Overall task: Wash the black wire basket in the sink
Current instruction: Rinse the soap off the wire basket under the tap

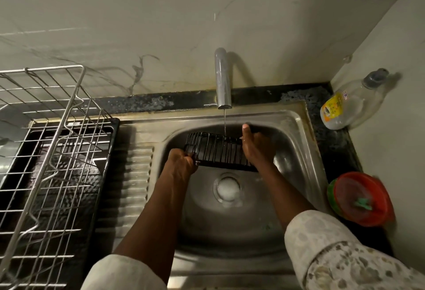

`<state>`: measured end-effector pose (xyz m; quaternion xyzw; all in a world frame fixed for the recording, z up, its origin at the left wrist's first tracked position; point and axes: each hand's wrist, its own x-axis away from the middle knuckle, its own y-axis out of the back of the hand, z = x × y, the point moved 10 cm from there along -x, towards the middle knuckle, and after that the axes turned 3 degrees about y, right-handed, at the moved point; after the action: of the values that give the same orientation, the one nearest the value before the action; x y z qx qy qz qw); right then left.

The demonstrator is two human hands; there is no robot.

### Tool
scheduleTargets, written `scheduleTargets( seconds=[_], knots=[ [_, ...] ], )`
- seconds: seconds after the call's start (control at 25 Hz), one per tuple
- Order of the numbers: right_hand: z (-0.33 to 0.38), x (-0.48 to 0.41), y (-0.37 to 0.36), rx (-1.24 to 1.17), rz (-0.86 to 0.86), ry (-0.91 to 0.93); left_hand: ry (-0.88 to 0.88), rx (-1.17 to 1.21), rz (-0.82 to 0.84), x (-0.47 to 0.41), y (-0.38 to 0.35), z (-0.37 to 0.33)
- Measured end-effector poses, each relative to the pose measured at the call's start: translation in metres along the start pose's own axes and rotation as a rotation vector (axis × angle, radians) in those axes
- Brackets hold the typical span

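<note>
The black wire basket (217, 151) hangs over the steel sink (296, 128), tipped on its side beneath the tap (222, 78). A thin stream of water falls onto its upper rim. My left hand (181, 162) grips the basket's left end, fingers curled round the wires. My right hand (256, 146) is against the right end with the thumb pointing up; its fingers are hidden behind the basket. Below the basket lies the round drain (227, 188).
A metal dish rack (46, 142) on a black tray fills the left counter, with a dark bowl under it. A clear bottle with a yellow label (349, 103) stands back right. A red and green plastic strainer (361, 199) sits on the right counter. The wall is close behind the tap.
</note>
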<state>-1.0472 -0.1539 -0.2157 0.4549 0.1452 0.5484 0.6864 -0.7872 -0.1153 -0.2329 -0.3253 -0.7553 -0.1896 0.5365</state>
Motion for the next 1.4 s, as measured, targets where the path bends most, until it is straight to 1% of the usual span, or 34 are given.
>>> scheduleTargets(
  seconds=[0.04, 0.08, 0.16, 0.24, 0.32, 0.4, 0.48, 0.56, 0.6, 0.68, 0.72, 0.76, 0.8, 0.84, 0.92, 0.96, 1.0, 1.04, 1.12, 1.16, 1.24, 1.28, 1.32, 1.36, 1.4],
  knots=[
    [-0.011, -0.002, -0.003, -0.089, 0.031, -0.058, 0.007, -0.007, -0.016, 0.000, -0.003, 0.000],
    [-0.018, -0.003, -0.004, -0.176, 0.059, -0.102, -0.021, -0.066, -0.011, 0.007, -0.009, -0.004],
    [-0.009, 0.000, -0.003, -0.283, 0.123, -0.112, -0.119, -0.175, 0.038, 0.022, -0.026, -0.011],
    [0.016, 0.009, 0.000, -0.319, 0.230, -0.055, -0.186, -0.240, 0.109, 0.032, -0.042, -0.008],
    [0.036, 0.021, 0.001, -0.425, 0.295, -0.019, -0.299, -0.321, 0.158, 0.044, -0.055, -0.009],
    [0.051, 0.026, 0.000, -0.566, 0.303, 0.037, -0.411, -0.452, 0.203, 0.053, -0.071, -0.008],
    [0.060, 0.025, 0.000, -0.634, 0.271, 0.105, -0.511, -0.627, 0.188, 0.052, -0.082, -0.007],
    [0.061, 0.021, 0.001, -0.575, 0.213, 0.185, -0.579, -0.789, 0.210, 0.054, -0.091, -0.007],
    [0.061, 0.022, 0.004, -0.494, 0.169, 0.226, -0.603, -0.846, 0.240, 0.055, -0.097, -0.006],
    [0.057, 0.029, 0.011, -0.271, 0.094, 0.290, -0.642, -0.954, 0.304, 0.063, -0.106, -0.006],
    [0.056, 0.032, 0.015, -0.118, 0.035, 0.340, -0.681, -1.029, 0.336, 0.069, -0.110, -0.007],
    [0.059, 0.037, 0.020, 0.020, -0.030, 0.407, -0.752, -1.152, 0.375, 0.076, -0.117, -0.007],
    [0.065, 0.041, 0.026, 0.073, -0.085, 0.472, -0.832, -1.290, 0.412, 0.085, -0.123, -0.006],
    [0.070, 0.042, 0.029, 0.018, -0.093, 0.500, -0.926, -1.410, 0.439, 0.091, -0.130, -0.005],
    [0.074, 0.041, 0.033, -0.278, -0.023, 0.494, -1.112, -1.558, 0.455, 0.104, -0.139, -0.007],
    [0.073, 0.038, 0.036, -0.419, 0.010, 0.456, -1.188, -1.584, 0.457, 0.108, -0.141, -0.007],
    [0.070, 0.033, 0.039, -0.501, 0.030, 0.401, -1.275, -1.591, 0.474, 0.109, -0.141, -0.006],
    [0.066, 0.027, 0.040, -0.506, 0.036, 0.356, -1.377, -1.570, 0.499, 0.113, -0.141, -0.004],
    [0.059, 0.021, 0.040, -0.463, 0.028, 0.341, -1.568, -1.551, 0.433, 0.124, -0.140, -0.002],
    [0.055, 0.019, 0.041, -0.485, 0.007, 0.339, -1.646, -1.576, 0.372, 0.130, -0.142, 0.000],
    [0.033, 0.014, 0.043, -0.594, -0.040, 0.275, -1.757, -1.668, 0.322, 0.139, -0.155, 0.017],
    [0.022, 0.013, 0.046, -0.653, -0.065, 0.238, -1.776, -1.712, 0.301, 0.139, -0.158, 0.026],
    [0.016, 0.012, 0.050, -0.672, -0.088, 0.229, -1.775, -1.766, 0.241, 0.133, -0.156, 0.028],
    [0.014, 0.010, 0.051, -0.638, -0.104, 0.239, -1.804, -1.831, 0.135, 0.126, -0.152, 0.026],
    [0.015, 0.008, 0.051, -0.579, -0.107, 0.249, -1.786, -1.884, 0.076, 0.114, -0.144, 0.022]
  ],
)
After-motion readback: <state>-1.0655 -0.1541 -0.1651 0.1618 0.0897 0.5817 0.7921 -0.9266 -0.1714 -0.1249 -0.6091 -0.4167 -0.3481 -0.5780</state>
